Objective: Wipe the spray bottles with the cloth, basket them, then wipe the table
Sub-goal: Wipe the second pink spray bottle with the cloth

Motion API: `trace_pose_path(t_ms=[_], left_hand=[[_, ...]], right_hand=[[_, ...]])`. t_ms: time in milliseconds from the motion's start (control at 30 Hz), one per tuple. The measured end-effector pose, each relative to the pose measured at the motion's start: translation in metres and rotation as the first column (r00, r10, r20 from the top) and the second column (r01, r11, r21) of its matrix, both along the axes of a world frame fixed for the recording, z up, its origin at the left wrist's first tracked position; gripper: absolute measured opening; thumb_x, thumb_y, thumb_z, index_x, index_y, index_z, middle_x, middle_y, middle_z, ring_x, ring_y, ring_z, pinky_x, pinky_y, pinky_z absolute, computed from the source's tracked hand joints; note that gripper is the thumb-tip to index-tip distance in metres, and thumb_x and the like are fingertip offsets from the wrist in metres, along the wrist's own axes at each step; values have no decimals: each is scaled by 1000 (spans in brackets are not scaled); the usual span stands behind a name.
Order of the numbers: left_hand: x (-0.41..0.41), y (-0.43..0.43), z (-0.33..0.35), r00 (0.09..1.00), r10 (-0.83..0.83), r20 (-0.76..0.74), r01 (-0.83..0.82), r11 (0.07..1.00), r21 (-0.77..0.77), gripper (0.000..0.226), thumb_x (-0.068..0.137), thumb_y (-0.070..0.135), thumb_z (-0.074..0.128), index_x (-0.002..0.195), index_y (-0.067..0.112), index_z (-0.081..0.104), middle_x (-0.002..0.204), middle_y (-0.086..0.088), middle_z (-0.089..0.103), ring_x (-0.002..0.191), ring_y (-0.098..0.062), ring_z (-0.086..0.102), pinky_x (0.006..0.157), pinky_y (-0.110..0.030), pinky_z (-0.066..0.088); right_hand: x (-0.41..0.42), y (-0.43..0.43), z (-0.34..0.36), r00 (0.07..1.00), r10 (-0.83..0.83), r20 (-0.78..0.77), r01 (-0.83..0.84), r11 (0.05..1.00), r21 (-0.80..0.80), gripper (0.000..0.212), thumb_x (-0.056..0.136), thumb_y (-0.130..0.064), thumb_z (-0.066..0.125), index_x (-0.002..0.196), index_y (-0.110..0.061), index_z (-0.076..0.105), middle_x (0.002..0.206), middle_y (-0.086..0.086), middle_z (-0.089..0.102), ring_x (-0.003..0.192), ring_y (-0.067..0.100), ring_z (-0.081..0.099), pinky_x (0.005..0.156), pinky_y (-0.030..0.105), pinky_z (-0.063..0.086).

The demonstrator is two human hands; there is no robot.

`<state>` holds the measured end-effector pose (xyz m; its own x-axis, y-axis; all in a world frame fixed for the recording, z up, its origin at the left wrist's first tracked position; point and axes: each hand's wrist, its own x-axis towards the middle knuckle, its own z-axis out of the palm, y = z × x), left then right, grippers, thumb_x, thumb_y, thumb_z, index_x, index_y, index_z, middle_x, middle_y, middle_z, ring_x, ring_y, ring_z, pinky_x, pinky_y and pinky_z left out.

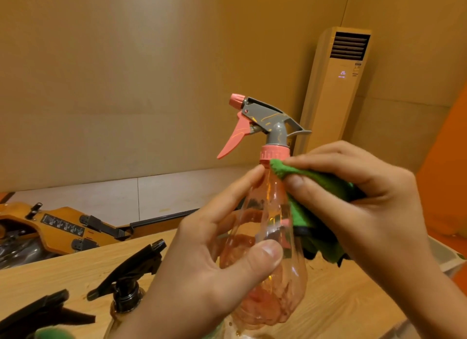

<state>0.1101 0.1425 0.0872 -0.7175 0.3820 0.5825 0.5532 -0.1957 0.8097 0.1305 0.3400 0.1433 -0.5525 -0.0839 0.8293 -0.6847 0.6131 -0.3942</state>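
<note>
Green cloth [316, 184] pinched in right hand [374, 199] touches pink bottle [266, 202] gripped by left hand [202, 270].

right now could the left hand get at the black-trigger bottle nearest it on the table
Probably not yet: the left hand grips the pink spray bottle. The black-trigger bottle stands close beside it on the table with nothing between, so the way looks free once that hand lets go.

Clear pink-capped bottle [262, 237], green cloth [316, 184], seemingly black sprayers [129, 270], woodgrain table [341, 300]
</note>
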Motion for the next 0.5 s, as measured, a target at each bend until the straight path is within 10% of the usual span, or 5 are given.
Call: trace_pose_path(t_ms=[200, 500], left_hand=[[-2, -7, 4, 998, 64, -12, -64, 998, 14, 68, 78, 36, 77, 139, 56, 54, 135, 21, 66, 124, -11, 65, 93, -40, 59], [0, -6, 4, 998, 66, 1, -66, 998, 13, 68, 79, 27, 80, 138, 52, 56, 130, 22, 68, 119, -8, 68, 88, -19, 57]], right_hand=[[9, -11, -15, 997, 74, 25, -76, 996, 52, 18, 84, -25, 80, 101, -25, 80, 94, -6, 69, 90, 16, 70, 71, 22, 52], [-1, -9, -12, 993, 105, 55, -103, 994, -42, 17, 85, -18, 78, 101, -21, 78, 98, -6, 72, 96, 19, 70, 77, 27, 54]])
